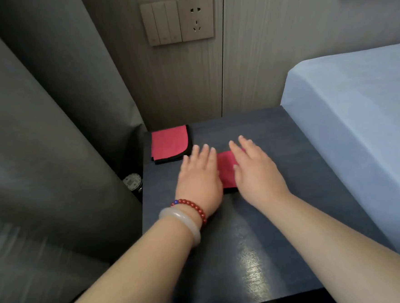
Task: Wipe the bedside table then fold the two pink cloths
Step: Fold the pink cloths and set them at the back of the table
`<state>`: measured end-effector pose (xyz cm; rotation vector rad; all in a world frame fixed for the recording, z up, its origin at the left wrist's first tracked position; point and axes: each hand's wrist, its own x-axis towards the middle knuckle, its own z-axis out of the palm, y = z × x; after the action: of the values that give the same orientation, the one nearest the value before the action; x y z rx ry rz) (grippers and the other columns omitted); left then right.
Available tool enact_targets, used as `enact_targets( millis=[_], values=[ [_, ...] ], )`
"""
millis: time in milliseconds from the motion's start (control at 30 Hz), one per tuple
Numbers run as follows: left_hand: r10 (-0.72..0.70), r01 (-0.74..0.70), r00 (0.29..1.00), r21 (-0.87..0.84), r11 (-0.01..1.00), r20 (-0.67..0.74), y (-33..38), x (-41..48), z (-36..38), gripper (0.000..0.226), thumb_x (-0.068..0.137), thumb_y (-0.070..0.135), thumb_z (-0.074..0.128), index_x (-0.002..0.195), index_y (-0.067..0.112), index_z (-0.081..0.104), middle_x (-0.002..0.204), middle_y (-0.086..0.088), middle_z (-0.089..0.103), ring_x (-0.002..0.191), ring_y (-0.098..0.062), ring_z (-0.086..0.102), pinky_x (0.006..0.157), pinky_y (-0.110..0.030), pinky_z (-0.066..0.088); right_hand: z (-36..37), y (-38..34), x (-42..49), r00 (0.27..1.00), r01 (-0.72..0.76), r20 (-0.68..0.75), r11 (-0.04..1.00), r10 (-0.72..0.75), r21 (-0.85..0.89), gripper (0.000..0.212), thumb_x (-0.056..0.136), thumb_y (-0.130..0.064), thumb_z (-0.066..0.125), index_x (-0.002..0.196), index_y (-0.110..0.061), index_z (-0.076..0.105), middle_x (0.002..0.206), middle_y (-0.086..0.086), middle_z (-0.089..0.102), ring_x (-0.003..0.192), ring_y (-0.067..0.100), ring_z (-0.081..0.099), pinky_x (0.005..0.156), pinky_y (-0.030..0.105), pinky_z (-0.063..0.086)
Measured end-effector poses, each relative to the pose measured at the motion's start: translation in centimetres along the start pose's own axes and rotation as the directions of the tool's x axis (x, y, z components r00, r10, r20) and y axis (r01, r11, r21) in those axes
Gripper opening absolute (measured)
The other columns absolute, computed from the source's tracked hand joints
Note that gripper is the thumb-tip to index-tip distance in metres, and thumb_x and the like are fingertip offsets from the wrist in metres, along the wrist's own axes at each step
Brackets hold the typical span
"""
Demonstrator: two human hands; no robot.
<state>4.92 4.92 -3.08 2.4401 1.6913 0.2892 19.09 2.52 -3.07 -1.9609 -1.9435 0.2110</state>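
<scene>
Dark blue wood-grain laminate formed the top of the table [267,241], which stood between a grey curtain [39,139] on the left and a bed [357,116] with a pale blue sheet on the right. One folded pink cloth [170,142], edged in black, lay at the far left corner of the table. A second pink cloth [227,170] lay near the table's middle, mostly covered by both hands. The left hand [199,177] rested flat, fingers extended, on the cloth's left part; the right hand [257,171] rested flat on its right part. Neither hand was closed around anything; the hands lay side by side, slightly apart. The left wrist carried a red bead bracelet [193,207] and a pale bangle [182,221]. A switch panel [161,24] and a socket [195,18] were mounted on the far wall.
</scene>
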Motion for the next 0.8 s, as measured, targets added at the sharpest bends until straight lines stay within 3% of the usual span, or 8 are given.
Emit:
enact_targets(
  millis=[67,200,333,433,600,700,800],
  values=[
    [0.055,-0.056,0.994,0.009,0.998,0.094,1.1,-0.5,1.7,0.058,0.102,0.029,0.024,0.155,0.016,0.005,0.163,0.000,0.002,0.149,-0.016,-0.005,0.119,-0.038,-0.005,1.8,0.0,-0.3,0.992,0.070,0.112,0.993,-0.059,-0.095,0.055,0.100,-0.026,0.033,0.152,-0.021,0.019,0.161,0.000,0.011,0.148,0.016,0.008,0.120,0.035,0.009],
    [0.016,-0.035,0.977,0.089,0.995,0.211,-0.5,-0.4,3.3,0.059,0.102,0.042,0.016,0.155,0.023,-0.003,0.162,0.005,-0.009,0.148,-0.011,-0.011,0.119,-0.044,-0.008,3.1,2.2,-0.3,0.964,-0.043,0.247,0.976,0.097,-0.214,0.058,0.098,-0.050,0.011,0.152,-0.034,-0.004,0.160,-0.009,-0.012,0.147,0.011,-0.011,0.119,0.043,-0.008],
    [-0.005,-0.046,0.957,0.169,0.984,0.289,-0.3,0.5,1.7,0.060,0.101,0.038,0.017,0.155,0.018,-0.001,0.162,0.003,-0.007,0.148,-0.012,-0.008,0.117,-0.047,-0.014,2.1,2.4,0.5,0.959,-0.033,0.261,0.955,0.114,-0.296,0.059,0.097,-0.053,0.007,0.151,-0.033,-0.005,0.160,-0.006,-0.013,0.147,0.017,-0.013,0.118,0.046,-0.010],
    [-0.052,0.028,0.960,0.091,0.995,0.274,0.8,1.4,1.9,0.060,0.101,0.041,0.011,0.154,0.016,-0.001,0.162,0.000,-0.008,0.148,-0.013,-0.009,0.118,-0.044,-0.012,2.1,2.0,1.0,0.973,0.026,0.228,0.956,0.043,-0.292,0.057,0.099,-0.047,0.008,0.152,-0.030,-0.002,0.161,-0.005,-0.010,0.147,0.016,-0.012,0.119,0.045,-0.009],
    [-0.066,0.027,0.946,0.126,0.992,0.316,0.8,2.3,2.4,0.062,0.100,0.042,0.013,0.153,0.017,-0.008,0.161,0.000,-0.017,0.147,-0.014,-0.015,0.118,-0.046,-0.012,2.1,2.6,1.9,0.949,-0.040,0.290,0.958,0.125,-0.283,0.056,0.098,-0.050,0.007,0.151,-0.036,-0.006,0.160,-0.009,-0.013,0.147,0.016,-0.013,0.116,0.048,-0.013],
    [-0.070,0.031,0.956,0.139,0.990,0.283,1.2,2.2,2.5,0.062,0.100,0.040,0.013,0.154,0.015,-0.007,0.161,-0.002,-0.015,0.147,-0.015,-0.014,0.118,-0.046,-0.012,2.3,2.4,1.2,0.975,0.012,0.218,0.967,0.046,-0.255,0.056,0.100,-0.045,0.007,0.152,-0.029,-0.004,0.161,-0.007,-0.011,0.147,0.012,-0.012,0.119,0.044,-0.009],
    [-0.067,0.013,0.967,0.220,0.976,0.244,1.0,2.1,3.1,0.061,0.100,0.041,0.008,0.153,0.016,-0.008,0.161,-0.002,-0.015,0.147,-0.015,-0.013,0.116,-0.048,-0.015,2.7,2.5,1.4,0.967,0.007,0.248,0.973,0.052,-0.230,0.056,0.100,-0.045,0.006,0.152,-0.029,-0.003,0.161,-0.009,-0.011,0.147,0.009,-0.011,0.119,0.043,-0.008]
  ],
)
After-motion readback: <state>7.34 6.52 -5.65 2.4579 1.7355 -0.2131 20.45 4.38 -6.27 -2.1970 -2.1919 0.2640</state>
